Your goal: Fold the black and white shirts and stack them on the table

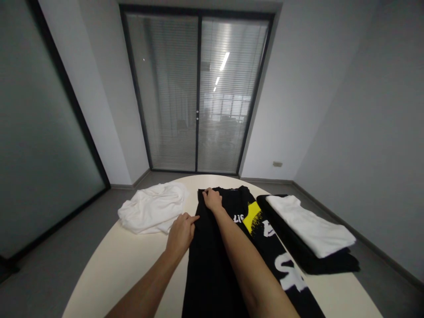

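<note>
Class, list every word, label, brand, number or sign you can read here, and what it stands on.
"A" (probably): large white letter on the black shirt, beside the yellow patch.
Smaller white characters left of the patch: too unclear to read.
Large white lettering lower down: too distorted to read.

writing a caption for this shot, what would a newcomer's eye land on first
Probably the yellow patch on the black shirt, to the right of the right hand. Next, on the pale table: a crumpled white cloth at left and a flat white cloth atop dark fabric at right.
</note>
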Available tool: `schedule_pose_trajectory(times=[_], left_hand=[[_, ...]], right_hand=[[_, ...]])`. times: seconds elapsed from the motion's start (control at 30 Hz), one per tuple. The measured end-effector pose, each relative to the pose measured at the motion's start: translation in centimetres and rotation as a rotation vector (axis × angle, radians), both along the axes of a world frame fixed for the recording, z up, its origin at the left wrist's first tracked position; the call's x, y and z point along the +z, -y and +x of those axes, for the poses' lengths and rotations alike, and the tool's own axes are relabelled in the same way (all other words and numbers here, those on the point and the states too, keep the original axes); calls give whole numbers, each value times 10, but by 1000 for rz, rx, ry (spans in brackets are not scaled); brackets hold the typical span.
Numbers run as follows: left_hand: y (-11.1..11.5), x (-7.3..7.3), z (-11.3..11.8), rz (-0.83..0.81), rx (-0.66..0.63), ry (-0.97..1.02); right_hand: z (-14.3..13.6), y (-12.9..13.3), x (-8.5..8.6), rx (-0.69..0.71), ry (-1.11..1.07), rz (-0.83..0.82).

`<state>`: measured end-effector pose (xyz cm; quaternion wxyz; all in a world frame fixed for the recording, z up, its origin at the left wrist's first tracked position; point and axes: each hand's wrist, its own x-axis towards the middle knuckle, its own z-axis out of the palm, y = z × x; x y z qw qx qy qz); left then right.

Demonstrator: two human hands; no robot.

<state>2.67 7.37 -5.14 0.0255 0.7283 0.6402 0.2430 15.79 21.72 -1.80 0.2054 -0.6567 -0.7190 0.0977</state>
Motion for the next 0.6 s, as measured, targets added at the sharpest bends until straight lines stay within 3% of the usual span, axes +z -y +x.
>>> schedule_pose_trajectory(times=[0.17, 0.43, 0.6], left_hand=[[5, 8, 6, 12, 41, -43], [12, 13, 10, 58, 74, -107], [14, 8, 7, 77, 72, -135]], right_hand=[[-2, 30, 5, 20, 63, 165], [10, 71, -15, 211, 156, -48], [22, 80, -9, 252, 126, -59]])
